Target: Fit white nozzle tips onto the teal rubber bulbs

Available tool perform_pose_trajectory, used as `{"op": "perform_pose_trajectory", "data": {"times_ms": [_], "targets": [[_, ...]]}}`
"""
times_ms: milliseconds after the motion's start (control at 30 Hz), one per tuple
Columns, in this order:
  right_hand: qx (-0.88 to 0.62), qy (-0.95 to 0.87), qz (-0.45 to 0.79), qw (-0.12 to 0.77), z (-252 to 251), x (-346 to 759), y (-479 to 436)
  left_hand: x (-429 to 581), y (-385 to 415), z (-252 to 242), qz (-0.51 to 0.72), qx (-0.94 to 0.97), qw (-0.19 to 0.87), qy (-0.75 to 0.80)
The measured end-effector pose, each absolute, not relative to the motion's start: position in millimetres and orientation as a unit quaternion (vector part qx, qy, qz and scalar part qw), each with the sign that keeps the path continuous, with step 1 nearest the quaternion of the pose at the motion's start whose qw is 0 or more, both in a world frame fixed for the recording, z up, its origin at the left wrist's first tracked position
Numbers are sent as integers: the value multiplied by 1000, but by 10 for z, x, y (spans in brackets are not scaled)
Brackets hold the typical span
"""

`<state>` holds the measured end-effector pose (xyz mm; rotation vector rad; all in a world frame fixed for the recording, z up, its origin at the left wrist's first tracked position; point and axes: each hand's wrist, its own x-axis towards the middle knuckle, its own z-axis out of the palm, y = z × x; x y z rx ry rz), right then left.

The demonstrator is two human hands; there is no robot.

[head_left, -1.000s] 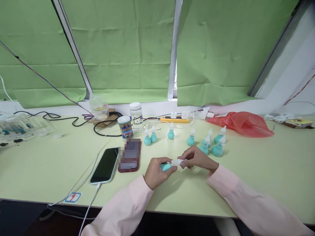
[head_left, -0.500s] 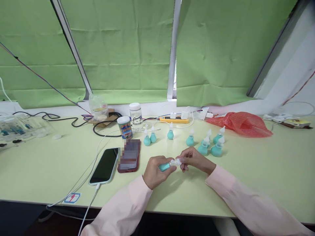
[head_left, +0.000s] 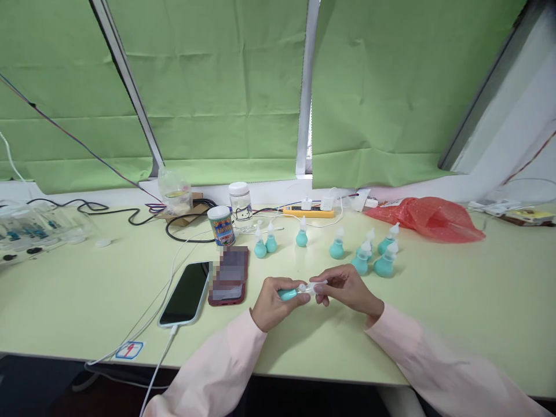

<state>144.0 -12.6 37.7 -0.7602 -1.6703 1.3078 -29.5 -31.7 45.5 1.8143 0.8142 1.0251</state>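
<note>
My left hand (head_left: pixel 273 302) is closed around the teal bulb of a nasal aspirator (head_left: pixel 287 295), which lies on its side in the air just above the table. My right hand (head_left: pixel 348 288) pinches the aspirator's clear nozzle end between thumb and fingers; the fingertips partly cover it. Behind my hands, several similar aspirators stand upright with translucent tips. One stands alone at the middle (head_left: pixel 301 237), another nearer my right hand (head_left: pixel 336 248), and a pair is at the left (head_left: pixel 260 249). A cluster (head_left: pixel 384 266) stands to the right.
Left of my hands lie a white-cased phone (head_left: pixel 186 294) on a cable and a red-cased phone (head_left: pixel 229 281). Behind them stand a printed can (head_left: pixel 221 227) and a clear jar (head_left: pixel 240 202). A yellow power strip (head_left: pixel 308 212) and a red plastic bag (head_left: pixel 430 219) lie at the back.
My right hand has shifted slightly, its fingers now lying further over the nozzle end. My left hand keeps its hold on the bulb. The standing aspirators stay in place.
</note>
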Motion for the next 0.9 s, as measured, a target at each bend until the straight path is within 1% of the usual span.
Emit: {"op": "perform_pose_trajectory", "data": {"times_ms": [100, 200, 300, 467, 633, 700, 767, 900], "targets": [[-317, -675, 492, 450, 364, 1413, -147, -294, -313, 465, 404, 703, 490, 321], [-326, -679, 475, 455, 344, 1393, -141, -290, -314, 447, 409, 699, 478, 341], [-334, -666, 483, 459, 328, 1374, -122, -276, -327, 420, 418, 720, 415, 366], [-312, -635, 538, 458, 327, 1358, -100, -246, -369, 401, 422, 763, 246, 423], [-303, -607, 618, 397, 295, 1388, -57, -237, -381, 390, 411, 799, 128, 421], [-310, -587, 644, 380, 270, 1391, -41, -237, -377, 385, 407, 806, 99, 417], [-317, -568, 656, 383, 252, 1376, -42, -233, -378, 385, 409, 805, 89, 421], [-334, -563, 619, 434, 271, 1303, -104, -210, -400, 397, 419, 793, 103, 430]]}}
